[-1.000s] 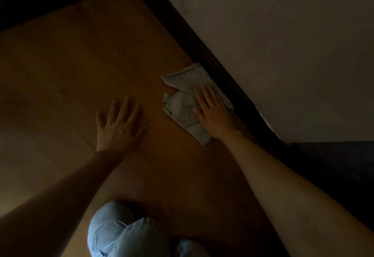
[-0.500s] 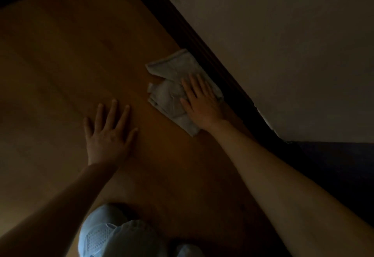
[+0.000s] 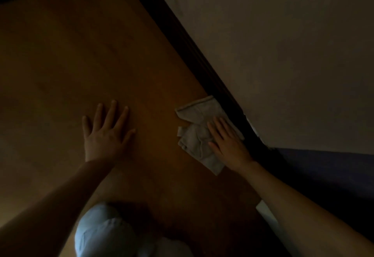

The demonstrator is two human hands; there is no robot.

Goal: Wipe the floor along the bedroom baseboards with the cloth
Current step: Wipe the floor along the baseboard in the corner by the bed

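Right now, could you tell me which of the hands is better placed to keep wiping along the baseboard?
Right hand: it presses flat on the cloth beside the baseboard; the left hand rests on bare floor.

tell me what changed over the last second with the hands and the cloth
The right hand slid the cloth forward along the baseboard, then drew it back toward the wall's corner. The left hand shifted a little on the floor. Unchanged: right hand pressing flat on the crumpled cloth, left hand spread flat; nothing grasped or released.
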